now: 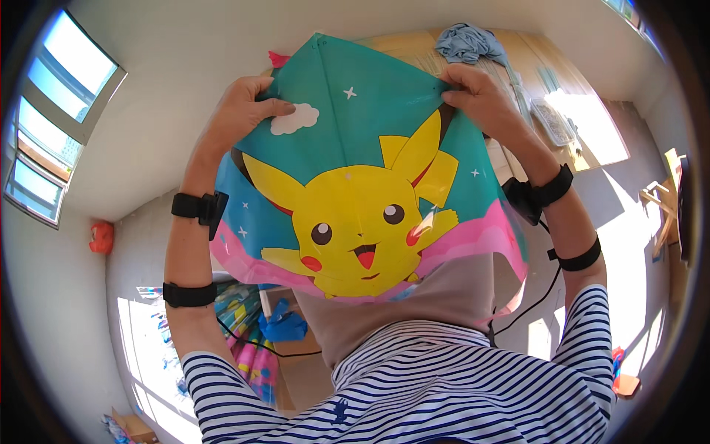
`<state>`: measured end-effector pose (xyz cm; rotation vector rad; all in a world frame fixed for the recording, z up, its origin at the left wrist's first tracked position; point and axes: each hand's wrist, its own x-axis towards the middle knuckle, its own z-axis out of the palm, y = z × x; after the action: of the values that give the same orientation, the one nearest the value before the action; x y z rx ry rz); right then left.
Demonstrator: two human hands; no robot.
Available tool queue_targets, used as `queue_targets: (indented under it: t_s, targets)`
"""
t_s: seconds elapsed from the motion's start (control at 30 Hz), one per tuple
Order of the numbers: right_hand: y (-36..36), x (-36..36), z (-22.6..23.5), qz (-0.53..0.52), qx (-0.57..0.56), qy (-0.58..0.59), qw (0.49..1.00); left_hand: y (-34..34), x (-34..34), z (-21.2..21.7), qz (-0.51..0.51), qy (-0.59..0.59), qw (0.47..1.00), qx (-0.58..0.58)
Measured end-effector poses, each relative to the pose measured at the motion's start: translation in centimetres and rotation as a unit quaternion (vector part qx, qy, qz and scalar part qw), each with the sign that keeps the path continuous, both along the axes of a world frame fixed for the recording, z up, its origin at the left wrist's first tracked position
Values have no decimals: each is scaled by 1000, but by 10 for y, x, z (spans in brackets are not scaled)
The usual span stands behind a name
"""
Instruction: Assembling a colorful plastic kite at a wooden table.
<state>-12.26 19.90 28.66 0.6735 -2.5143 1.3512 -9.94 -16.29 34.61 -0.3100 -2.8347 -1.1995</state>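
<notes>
I hold a teal plastic kite (355,170) spread out in front of me, printed with a yellow cartoon animal, white stars, a white cloud and a pink band along its lower edge. My left hand (240,111) pinches its upper left edge, thumb lying over the cloud. My right hand (477,92) grips the upper right edge. Black straps circle both wrists and forearms. The kite hides most of what lies under it.
A wooden table (547,66) beyond the kite carries a crumpled blue cloth (470,41) and a clear packet (553,122). More colourful kite sheets (248,333) lie on the floor at lower left. A red object (101,237) sits by the left wall under windows (52,111).
</notes>
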Motion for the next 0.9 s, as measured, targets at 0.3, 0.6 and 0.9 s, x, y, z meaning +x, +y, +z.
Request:
queue_targets:
  t_s: [0.3,0.6,0.9]
  targets:
    - [25,-54,-179,-26,90,-112,989,-4,-81,-172,-24,-94,995,-31]
    - [94,-49,-238,-54,128,-166,976,0,-97,-268,-3,-156,988,17]
    - [137,-79,-185,-307,13,-129,943,-2,-70,-279,28,114,969,-220]
